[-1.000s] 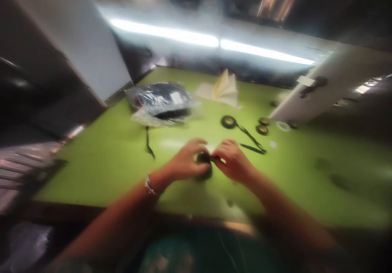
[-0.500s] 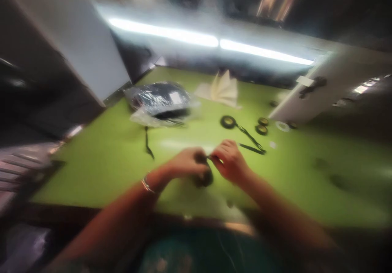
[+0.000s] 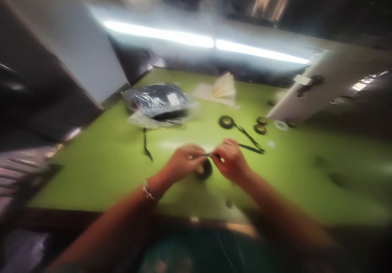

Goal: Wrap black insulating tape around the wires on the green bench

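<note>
Toward the front edge of the green tabletop [image 3: 92, 175], the left hand [image 3: 185, 160] and the right hand [image 3: 230, 158] face each other, their fingers clamped on a thin dark strip [image 3: 208, 154] between them. A black roll [image 3: 208, 171] shows just beside it, frontward (whether the two are joined, I cannot tell). A plastic-wrapped bundle [image 3: 161, 97] lies toward the back left corner, an open booklet [image 3: 224, 90] near the back edge.
</note>
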The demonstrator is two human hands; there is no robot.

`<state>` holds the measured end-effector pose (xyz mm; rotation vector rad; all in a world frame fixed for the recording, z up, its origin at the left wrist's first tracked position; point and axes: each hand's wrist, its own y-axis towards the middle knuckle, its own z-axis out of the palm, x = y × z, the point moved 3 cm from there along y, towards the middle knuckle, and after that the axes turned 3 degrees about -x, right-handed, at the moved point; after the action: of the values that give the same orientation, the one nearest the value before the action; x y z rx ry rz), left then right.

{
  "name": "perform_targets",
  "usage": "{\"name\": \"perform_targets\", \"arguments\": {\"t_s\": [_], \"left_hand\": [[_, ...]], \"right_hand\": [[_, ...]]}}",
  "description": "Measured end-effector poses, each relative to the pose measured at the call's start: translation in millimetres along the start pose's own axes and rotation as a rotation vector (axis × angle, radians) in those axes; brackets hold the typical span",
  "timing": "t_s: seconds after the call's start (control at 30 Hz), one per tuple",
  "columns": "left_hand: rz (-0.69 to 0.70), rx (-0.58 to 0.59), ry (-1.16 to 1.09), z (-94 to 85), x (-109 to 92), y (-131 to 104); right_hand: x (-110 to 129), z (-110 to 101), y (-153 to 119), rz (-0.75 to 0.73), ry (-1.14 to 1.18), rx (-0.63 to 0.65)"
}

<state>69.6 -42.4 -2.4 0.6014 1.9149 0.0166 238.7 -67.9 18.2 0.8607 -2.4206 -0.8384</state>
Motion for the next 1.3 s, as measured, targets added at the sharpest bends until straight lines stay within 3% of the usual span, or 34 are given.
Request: {"name": "perform_targets", "arguments": {"t_s": [0.27,0.43,0.57,0.7,0.9,1.0,1.13,1.3], "left_hand": [[0.351,-0.254,0.185,-5.2,-14,-3],[0.483,-0.281,0.363,-4.1,-19,-6],[0.499,-0.268,0.388,-0.9,-21,-7],[0.372,-0.194,0.305,1.9,-17,-5],[-0.046,-0.018,0.019,-0.2,-1,1],[-0.19,0.068,-0.073,-2.5,2,3],[-0.281,0.089,-0.114,-4.5,4,4],[-0.28,0.121,-0.21,-3.7,5,4]], "right_hand": [[5,-7,3,-0.002,-0.003,0.02],[10,-5,2,0.103,0.073,0.173],[10,1,1,0.034,-0.047,0.234],[7,3,1,-0.066,-0.085,0.249],[7,5,-2,-0.16,-0.206,0.167],[9,8,-3,-0.182,-0.259,0.126],[9,10,-3,-0.2,-0.26,0.135],[8,8,-2,-0.171,-0.244,0.138]]}}
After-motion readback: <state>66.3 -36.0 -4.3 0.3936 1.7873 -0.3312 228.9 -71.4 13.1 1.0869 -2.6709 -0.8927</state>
